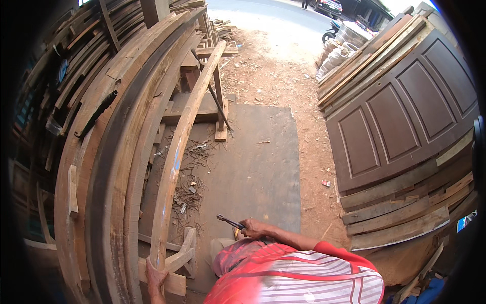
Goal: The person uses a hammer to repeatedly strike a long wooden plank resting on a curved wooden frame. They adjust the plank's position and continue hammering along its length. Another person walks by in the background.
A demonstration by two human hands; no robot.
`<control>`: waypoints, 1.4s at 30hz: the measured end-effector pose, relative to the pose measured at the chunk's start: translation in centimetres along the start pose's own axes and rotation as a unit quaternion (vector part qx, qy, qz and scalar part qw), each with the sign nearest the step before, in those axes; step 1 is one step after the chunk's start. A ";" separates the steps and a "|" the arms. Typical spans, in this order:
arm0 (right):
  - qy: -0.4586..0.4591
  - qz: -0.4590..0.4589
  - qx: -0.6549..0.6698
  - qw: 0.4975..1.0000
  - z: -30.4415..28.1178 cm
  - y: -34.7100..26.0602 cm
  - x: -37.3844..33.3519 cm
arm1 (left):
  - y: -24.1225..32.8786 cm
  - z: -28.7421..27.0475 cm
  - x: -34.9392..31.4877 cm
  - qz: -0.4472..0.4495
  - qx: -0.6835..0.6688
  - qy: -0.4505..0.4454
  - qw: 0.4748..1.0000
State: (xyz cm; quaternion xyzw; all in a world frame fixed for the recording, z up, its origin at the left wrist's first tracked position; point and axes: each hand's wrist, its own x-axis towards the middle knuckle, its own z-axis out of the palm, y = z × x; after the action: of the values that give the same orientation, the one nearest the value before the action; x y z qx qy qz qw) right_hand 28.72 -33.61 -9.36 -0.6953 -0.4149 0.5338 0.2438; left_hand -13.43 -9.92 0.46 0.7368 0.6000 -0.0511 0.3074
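My right hand (254, 229) is closed around the handles of dark metal pincers (229, 221), whose head points left over the floor sheet. At the lower left, my left hand (155, 277) grips the near end of a long, narrow wooden plank (178, 147) with blue paint marks along it. The plank runs away from me, resting near my hand on a low wooden trestle (178, 261) and at its far part on another wooden support (220, 109). Thin brown bits that look like nails (195, 167) lie scattered beside the plank.
Thick timber boards (119, 167) stand along the left, with a dark pipe (96, 114) on them. A flat dark sheet (253, 167) covers the floor. On the right lean a brown panelled door (405, 109) and stacked planks (400, 230). A road (263, 11) with vehicles lies beyond.
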 end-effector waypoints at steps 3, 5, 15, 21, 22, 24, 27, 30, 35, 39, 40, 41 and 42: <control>-0.013 0.043 0.026 0.999 -0.1 -1.4 -0.1 | -1.0 -0.6 1.0 0.014 -0.015 -0.032 0.999; -0.054 0.058 -0.019 0.997 -1.4 -3.0 0.1 | 0.4 -1.6 2.2 0.004 -0.020 -0.061 0.998; -0.101 -0.038 0.104 0.989 2.6 -12.2 4.8 | -1.7 -0.8 1.3 -0.001 -0.019 -0.037 0.999; -0.135 -0.014 0.165 0.977 3.3 -15.7 5.6 | -1.8 -0.5 1.9 0.010 -0.025 -0.023 0.999; -0.141 -0.015 0.165 0.976 3.5 -15.8 5.6 | -2.0 -0.4 1.8 0.015 -0.031 -0.020 0.999; -0.153 -0.016 0.165 0.974 3.9 -16.2 5.8 | -2.0 -0.5 1.7 0.026 -0.043 -0.014 0.999; -0.155 -0.019 0.158 0.975 4.5 -16.6 6.2 | -1.4 -0.6 1.5 0.011 -0.023 -0.005 1.000; -0.155 0.001 0.201 0.967 5.0 -16.3 6.6 | -1.7 0.0 1.4 0.006 -0.035 0.005 0.999; -0.198 0.066 0.262 0.942 3.1 -18.0 6.8 | -2.3 0.9 1.1 0.016 -0.009 0.037 0.999; -0.230 0.103 0.255 0.934 0.9 -19.3 7.6 | -1.9 0.7 1.0 0.033 -0.033 0.032 0.998; -0.231 0.117 0.251 0.933 0.8 -19.3 7.6 | -1.8 0.7 1.0 0.031 -0.028 0.033 0.999; -0.246 0.121 0.292 0.916 1.1 -18.9 7.7 | -1.7 0.7 1.0 0.028 -0.023 0.035 0.999; -0.260 0.125 0.332 0.898 1.6 -18.4 7.6 | -1.6 0.7 1.0 0.026 -0.018 0.036 0.999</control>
State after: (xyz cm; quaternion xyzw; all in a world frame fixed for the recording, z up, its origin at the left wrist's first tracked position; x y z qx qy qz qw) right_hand 22.01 -17.50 0.43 -0.4567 -0.1723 0.8282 0.2754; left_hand -14.44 -9.32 -1.18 0.7480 0.5921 -0.0055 0.2999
